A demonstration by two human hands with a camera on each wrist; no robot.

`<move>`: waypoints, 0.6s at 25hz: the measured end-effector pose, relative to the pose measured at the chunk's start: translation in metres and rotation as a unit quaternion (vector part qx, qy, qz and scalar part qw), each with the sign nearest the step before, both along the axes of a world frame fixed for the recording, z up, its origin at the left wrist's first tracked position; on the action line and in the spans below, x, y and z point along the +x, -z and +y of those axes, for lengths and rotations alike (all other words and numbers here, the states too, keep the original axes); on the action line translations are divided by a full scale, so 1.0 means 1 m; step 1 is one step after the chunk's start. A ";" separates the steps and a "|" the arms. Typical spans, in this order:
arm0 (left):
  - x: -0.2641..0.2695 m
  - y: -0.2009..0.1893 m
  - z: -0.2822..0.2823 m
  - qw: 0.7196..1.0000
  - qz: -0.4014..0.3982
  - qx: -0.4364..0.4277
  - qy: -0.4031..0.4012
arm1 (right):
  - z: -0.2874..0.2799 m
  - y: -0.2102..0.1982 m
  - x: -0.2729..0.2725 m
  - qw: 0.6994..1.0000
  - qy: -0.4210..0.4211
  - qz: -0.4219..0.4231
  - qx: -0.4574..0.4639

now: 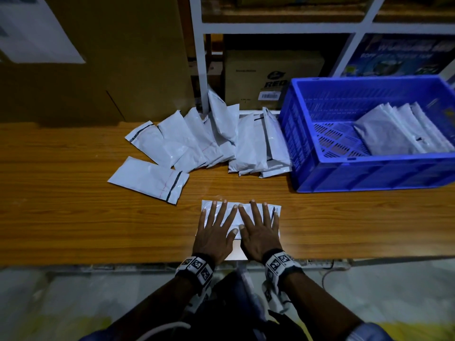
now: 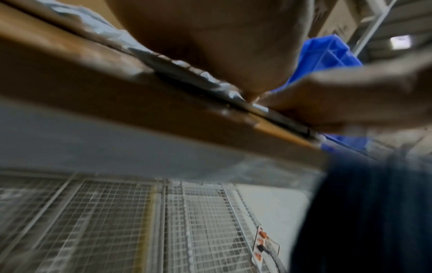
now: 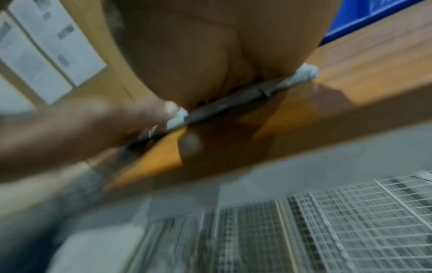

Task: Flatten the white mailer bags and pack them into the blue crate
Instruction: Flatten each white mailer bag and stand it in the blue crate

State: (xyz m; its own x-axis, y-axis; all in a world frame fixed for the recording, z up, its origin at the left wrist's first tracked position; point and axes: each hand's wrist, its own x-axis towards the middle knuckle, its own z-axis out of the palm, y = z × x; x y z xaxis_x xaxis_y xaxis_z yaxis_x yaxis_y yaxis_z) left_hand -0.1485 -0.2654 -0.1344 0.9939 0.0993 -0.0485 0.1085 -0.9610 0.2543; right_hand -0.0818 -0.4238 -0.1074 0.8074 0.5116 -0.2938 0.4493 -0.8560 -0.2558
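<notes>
While both palms lie flat at the lower centre of the head view, the left hand and the right hand press side by side on one white mailer bag, fingers straight and spread, pinching nothing; the bag shows beyond the fingertips and between the thumbs, its near edge close to the front edge of the wooden table. To the left, bare wood stretches to the frame's edge. Left of centre, a loose mailer lies apart from the pressed one, and behind it a pile of mailers fans toward the blue crate at right, which holds packed mailers leaning in its right part.
</notes>
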 end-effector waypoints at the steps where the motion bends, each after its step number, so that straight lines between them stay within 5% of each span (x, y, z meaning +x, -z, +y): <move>1: -0.003 0.002 -0.002 1.000 0.004 -0.001 -0.001 | -0.001 -0.002 0.001 1.000 -0.004 0.016 -0.005; 9: -0.001 0.000 -0.004 0.999 0.037 -0.024 -0.019 | 0.002 -0.039 0.045 0.991 -0.041 0.102 -0.079; 15: 0.008 -0.024 0.000 0.991 0.038 -0.113 -0.057 | 0.014 -0.074 0.058 0.990 -0.058 0.010 -0.130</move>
State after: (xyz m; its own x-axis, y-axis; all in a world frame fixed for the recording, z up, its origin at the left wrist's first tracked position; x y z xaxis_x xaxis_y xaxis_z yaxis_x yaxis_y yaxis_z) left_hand -0.1406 -0.2654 -0.1106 0.9694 0.1890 -0.1565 0.2403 -0.8607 0.4489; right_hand -0.0240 -0.4097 -0.0336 0.7403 0.5060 -0.4425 0.5459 -0.8367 -0.0434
